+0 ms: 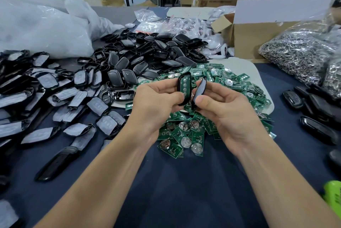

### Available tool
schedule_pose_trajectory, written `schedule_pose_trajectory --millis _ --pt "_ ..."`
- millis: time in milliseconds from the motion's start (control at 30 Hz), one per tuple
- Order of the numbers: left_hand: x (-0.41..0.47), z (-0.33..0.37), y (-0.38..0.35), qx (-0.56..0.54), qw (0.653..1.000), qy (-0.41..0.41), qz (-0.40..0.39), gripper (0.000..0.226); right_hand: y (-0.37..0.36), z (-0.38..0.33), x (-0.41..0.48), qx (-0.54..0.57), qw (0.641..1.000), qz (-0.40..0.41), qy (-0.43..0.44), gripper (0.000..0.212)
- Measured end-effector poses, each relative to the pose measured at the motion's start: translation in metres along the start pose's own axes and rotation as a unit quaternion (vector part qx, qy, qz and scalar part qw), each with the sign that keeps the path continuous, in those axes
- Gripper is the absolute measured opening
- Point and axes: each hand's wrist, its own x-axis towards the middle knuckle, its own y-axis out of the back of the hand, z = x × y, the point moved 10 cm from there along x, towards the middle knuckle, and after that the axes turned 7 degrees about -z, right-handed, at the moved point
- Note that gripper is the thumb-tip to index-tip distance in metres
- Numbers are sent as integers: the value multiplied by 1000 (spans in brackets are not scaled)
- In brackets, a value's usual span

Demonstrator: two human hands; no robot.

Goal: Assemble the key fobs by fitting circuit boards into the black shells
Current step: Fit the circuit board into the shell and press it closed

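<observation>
One button shell point(184, 87) sits pinched in left grip point(156, 102), plain shell point(200, 90) in right grip point(221, 109).

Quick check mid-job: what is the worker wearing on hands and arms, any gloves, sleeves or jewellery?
Nothing worn in view. The left hand and right hand have no gloves, and no ring, watch or wristband shows. Both forearms are uncovered up to the frame's edge: no sleeves, tape or markings.

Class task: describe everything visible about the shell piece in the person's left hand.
The shell piece is a glossy black, elongated, plastic-looking frame with rounded ends. Inside sits a pale grey pad showing a row of round button bumps. It stands nearly upright above the green circuit boards, pinched low down by the left hand.
</observation>
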Motion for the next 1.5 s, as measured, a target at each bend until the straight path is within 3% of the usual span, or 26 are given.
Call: schedule_pose_trajectory --millis 200,500,667,800,1033,1500 --pt "0 0 1 2 1000 10 -8 27 2 -3 0 9 1000 -6 8 33" --pt "-2 2 1 2 1000 10 -5 25 6 -3 3 -9 1000 -9 15 53" --pt "-3 6 0 42 999 -18 1 28 6 -6 3 -24 999 -14 27 49" --pt "-3 6 -2 52 998 -22 -2 30 6 -7 3 -52 998 -11 40 34" --pt "-3 2 -6 78 997 -23 -8 32 7 -13 3 -140 987 10 75 37" --pt "0 -1 -9 129 991 -44 -17 33 13 -11 4 -163 983 38 75 32"
